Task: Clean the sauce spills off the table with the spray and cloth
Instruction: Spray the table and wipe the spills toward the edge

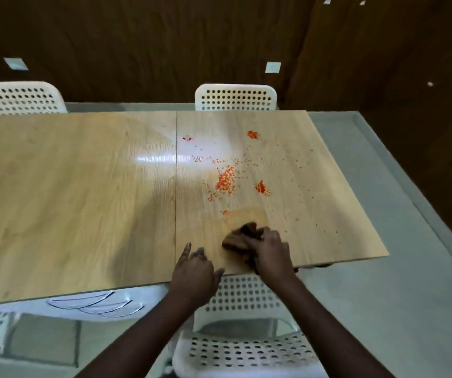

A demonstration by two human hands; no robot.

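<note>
Orange-red sauce spills [225, 182] dot the right half of the light wooden table [83, 186], with thicker blobs at the back [252, 134] and to the right [261, 186]. My right hand [269, 251] grips a bunched brown cloth [237, 238] near the table's front edge, just in front of the spills. A damp smear [246, 214] lies right behind the cloth. My left hand [194, 271] rests on the front edge to the left of the cloth, fingers spread and holding nothing. No spray bottle is in view.
White perforated chairs stand behind the table [235, 97] and at the far left [14, 98]; another [244, 347] is right below me at the front. The table's right end [377, 241] drops to a grey floor. A dark wooden wall is behind.
</note>
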